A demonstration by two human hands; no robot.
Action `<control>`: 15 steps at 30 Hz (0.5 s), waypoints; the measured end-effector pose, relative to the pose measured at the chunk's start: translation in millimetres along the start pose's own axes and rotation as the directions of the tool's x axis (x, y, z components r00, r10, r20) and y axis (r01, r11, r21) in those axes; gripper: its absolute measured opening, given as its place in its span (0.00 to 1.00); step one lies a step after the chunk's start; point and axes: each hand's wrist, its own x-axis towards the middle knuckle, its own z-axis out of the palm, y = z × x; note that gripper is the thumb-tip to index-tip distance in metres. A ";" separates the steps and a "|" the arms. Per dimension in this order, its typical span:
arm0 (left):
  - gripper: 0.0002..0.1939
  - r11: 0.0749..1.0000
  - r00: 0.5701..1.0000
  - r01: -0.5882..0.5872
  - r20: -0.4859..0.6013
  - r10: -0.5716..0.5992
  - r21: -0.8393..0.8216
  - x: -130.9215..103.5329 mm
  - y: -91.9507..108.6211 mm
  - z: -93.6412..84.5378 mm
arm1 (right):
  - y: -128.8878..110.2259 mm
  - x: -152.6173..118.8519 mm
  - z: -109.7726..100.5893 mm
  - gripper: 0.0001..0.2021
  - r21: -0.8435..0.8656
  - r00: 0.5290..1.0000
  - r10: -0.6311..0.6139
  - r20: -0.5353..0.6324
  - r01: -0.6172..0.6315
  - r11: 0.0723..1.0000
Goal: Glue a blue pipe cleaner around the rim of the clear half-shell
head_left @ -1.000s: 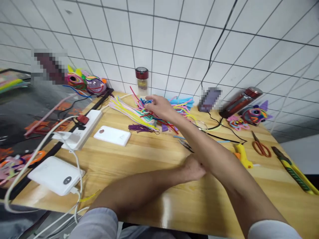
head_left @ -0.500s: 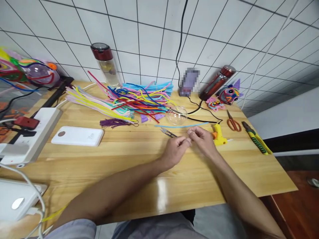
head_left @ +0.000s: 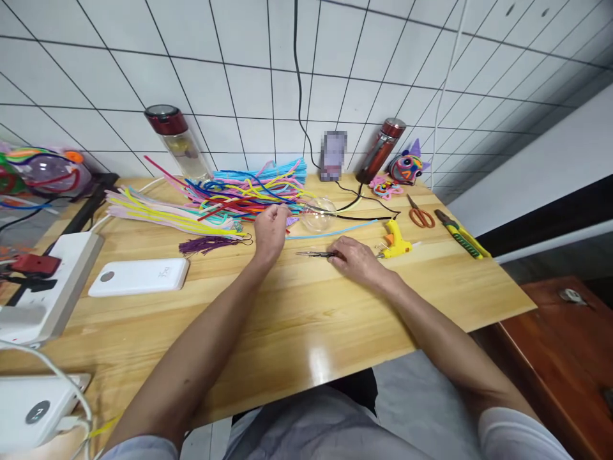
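My left hand (head_left: 271, 235) is raised at the front edge of a pile of coloured pipe cleaners (head_left: 253, 191). Its fingers are curled together, and whatever they may hold is hidden. Beside it, a bit of purple material (head_left: 291, 222) peeks out. My right hand (head_left: 355, 259) rests low over the table, closed on the handle end of small thread snips (head_left: 312, 253) whose blades point left. Behind the snips lies a single light blue pipe cleaner (head_left: 342, 229). A clear plastic dome (head_left: 318, 214) sits just past that strand.
Right of my right hand lies a yellow glue gun (head_left: 396, 241), then orange-handled scissors (head_left: 421, 216) and pliers (head_left: 462, 234). A purple tassel (head_left: 208, 245) and white power bank (head_left: 138, 276) are on the left. Bottles (head_left: 177, 140), a phone (head_left: 334, 156) and a decorated ball (head_left: 407, 167) line the wall.
My hands were together over the table; now they are apart. The left has moved toward the pipe cleaner pile, and the right has taken hold of the snips. The view has shifted right.
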 end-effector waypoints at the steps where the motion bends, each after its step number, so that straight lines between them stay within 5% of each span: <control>1: 0.16 0.995 0.999 -0.047 0.021 0.045 0.089 0.6 -2.1 -0.3 | 4.6 1.9 -6.3 0.07 -0.007 1.000 0.011 0.000 -0.011 1.000; 6: 0.03 0.964 0.982 -0.170 0.116 0.148 0.203 -2.8 -7.4 3.8 | 31.3 20.5 -30.6 0.10 -0.088 0.987 0.110 -0.121 -0.121 0.989; 10: 0.24 0.886 0.928 -0.349 0.245 0.281 0.306 -0.4 -12.0 4.7 | 64.4 14.2 -51.4 0.13 -0.136 0.946 0.189 -0.263 -0.231 0.963; 15: 0.44 0.833 0.876 -0.415 0.408 0.258 0.366 15.4 -14.7 15.2 | 114.7 -30.1 -74.9 0.17 -0.171 0.929 0.180 -0.322 -0.244 0.955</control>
